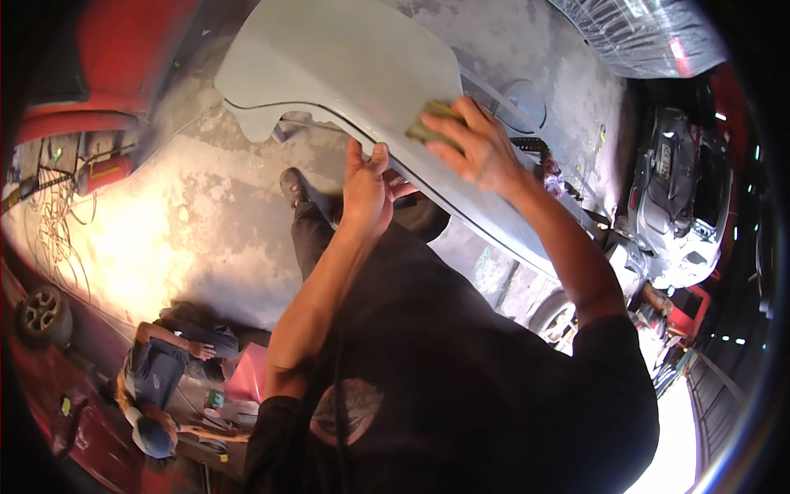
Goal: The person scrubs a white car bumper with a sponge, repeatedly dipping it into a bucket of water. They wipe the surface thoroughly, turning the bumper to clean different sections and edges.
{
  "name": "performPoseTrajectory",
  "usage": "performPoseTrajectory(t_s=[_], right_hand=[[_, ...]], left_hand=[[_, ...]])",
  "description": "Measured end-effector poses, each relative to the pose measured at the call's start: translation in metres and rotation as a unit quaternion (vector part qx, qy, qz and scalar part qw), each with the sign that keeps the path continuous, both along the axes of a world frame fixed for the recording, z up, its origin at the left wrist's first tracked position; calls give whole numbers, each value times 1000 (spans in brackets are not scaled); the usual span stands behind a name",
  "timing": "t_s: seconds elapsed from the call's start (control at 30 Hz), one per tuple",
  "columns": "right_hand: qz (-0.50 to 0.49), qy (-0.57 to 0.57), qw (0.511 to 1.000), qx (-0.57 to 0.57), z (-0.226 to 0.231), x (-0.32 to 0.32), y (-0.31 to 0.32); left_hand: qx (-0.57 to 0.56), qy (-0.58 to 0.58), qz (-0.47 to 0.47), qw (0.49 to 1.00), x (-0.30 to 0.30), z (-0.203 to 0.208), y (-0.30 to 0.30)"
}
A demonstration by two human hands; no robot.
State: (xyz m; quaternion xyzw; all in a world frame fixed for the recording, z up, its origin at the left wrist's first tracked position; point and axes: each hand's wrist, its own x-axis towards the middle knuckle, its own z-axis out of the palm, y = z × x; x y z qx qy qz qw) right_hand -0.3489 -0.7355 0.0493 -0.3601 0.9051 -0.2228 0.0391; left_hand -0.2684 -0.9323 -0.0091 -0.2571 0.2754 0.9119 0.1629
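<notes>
A large pale grey car body panel lies in front of me, with a dark line along its near edge. My left hand grips that near edge, its thumb and a finger upright against the rim and the other fingers underneath, partly hidden. To the right, my right hand is closed on an olive-brown sanding pad. The pad rests on the panel's surface close to its far right side. Whether sandpaper covers the pad's underside cannot be seen.
A person in a cap sits low at the lower left, beside a dark red car. Tangled cables lie at the left. A partly dismantled car stands at the right. Behind the panel is a round bluish lid or bucket.
</notes>
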Motion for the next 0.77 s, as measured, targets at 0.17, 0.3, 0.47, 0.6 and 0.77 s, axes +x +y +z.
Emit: performPoseTrajectory(t_s=[0.17,0.3,0.47,0.6,0.77], right_hand=[[-101,135,982,88,-55,-137,-39],[-48,65,996,32,-28,-47,-19],[-44,45,998,19,-8,-5,10],[-77,180,978,77,-63,-122,-30],[-143,-230,946,-179,-20,-83,-35]], left_hand=[[-5,49,-13,999,-3,-8,1],[-11,48,-13,999,-3,-10,-7],[12,16,19,1000,-1,-7,3],[-1,29,-16,999,-2,-2,3],[-51,22,-22,998,2,-9,-1]])
